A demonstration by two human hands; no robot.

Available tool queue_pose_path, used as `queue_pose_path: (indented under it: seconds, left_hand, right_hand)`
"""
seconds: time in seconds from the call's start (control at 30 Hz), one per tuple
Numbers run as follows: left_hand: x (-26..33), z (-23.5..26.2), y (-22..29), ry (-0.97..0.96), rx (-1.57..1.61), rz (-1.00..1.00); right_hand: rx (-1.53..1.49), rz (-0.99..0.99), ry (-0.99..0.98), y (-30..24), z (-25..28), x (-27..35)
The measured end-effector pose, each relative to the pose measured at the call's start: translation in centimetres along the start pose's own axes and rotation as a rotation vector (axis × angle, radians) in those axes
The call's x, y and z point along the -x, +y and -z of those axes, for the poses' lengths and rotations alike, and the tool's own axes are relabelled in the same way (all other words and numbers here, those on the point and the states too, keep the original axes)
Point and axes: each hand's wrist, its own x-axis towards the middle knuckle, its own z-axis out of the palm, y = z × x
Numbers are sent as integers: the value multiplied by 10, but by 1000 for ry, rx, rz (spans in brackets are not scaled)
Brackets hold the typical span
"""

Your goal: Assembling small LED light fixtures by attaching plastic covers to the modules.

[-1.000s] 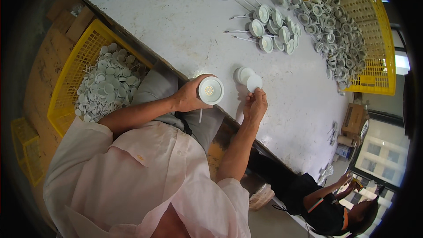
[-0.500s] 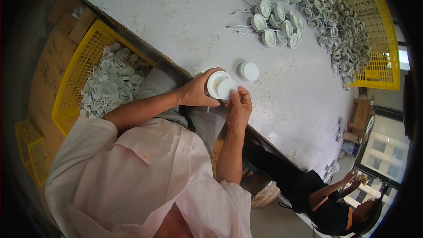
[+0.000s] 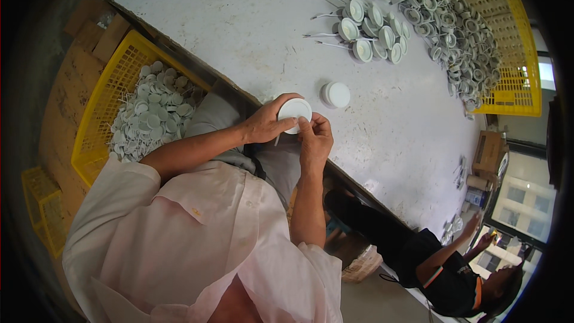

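While the left hand cups a round white cap steady at the worktop edge, the right hand pinches its rim, both clamped on it, presumably for close fitting.

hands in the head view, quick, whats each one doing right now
Left hand: closed around the round white part, holding it.
Right hand: fingertips pinched on the same part's near edge; no separate item visible in it.
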Motion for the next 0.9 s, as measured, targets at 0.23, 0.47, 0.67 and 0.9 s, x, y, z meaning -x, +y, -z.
queue_pose_path:
  seconds: [0.23, 0.47, 0.67, 0.9]
  left_hand:
    - [1, -1, 0, 21, -30, 4]
    - [2, 1, -2, 7, -79, -7]
    - [2, 0, -1, -2, -98, 8]
    - [-1, 2, -6, -18, -96, 2]
  right_hand:
    - [-36, -22, 7, 5, -1, 0]
    - [-121, -70, -15, 14, 1, -4]
    - [-175, -122, -94, 16, 6, -8]
    - [-235, -142, -171, 20, 9, -11]
